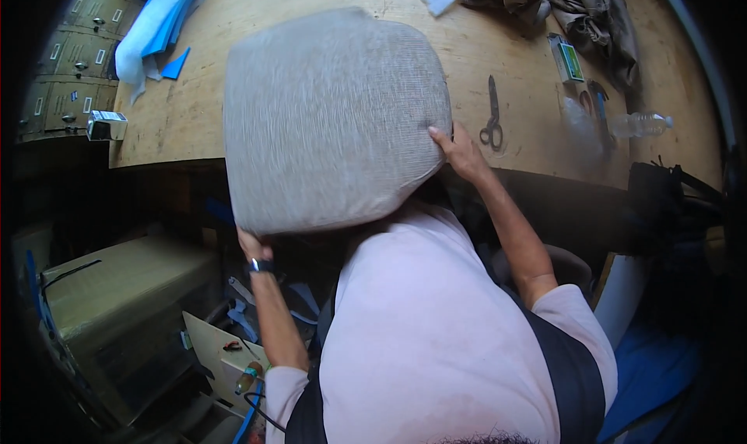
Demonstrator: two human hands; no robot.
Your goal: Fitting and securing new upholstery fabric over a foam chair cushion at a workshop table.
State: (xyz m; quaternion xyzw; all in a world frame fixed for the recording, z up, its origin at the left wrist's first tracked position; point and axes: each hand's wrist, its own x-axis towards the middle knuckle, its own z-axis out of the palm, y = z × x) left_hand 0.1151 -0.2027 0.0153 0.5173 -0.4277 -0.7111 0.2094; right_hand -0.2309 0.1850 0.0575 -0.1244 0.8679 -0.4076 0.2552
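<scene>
Closest to the head camera are a tuft of dark hair [490,438] at the lower edge and the person's pale shirt [436,327]. Beyond the shirt, the 2 bare hands hold 1 grey cushion [331,125], broad face up, over the near edge of a wooden table [179,133]; whether it rests on the wood, I cannot tell. The right hand [465,156] pinches the cushion's right edge, thumb on the upper face, the other fingers largely hidden. The left hand [253,246], with a dark watch [261,265] at its wrist, grips the near left corner; its fingers are partly hidden under the cushion, so I cannot tell whether they are spread or pressed together.

Right of the cushion, 1 pair of scissors [494,105] lies on the table, near the right hand. Farther right are a small green and white box [570,60] and a clear bottle [640,125] on its side. Brown cloth [587,12] is heaped at the far right; blue and white sheets [165,31] lie at the far left.
</scene>
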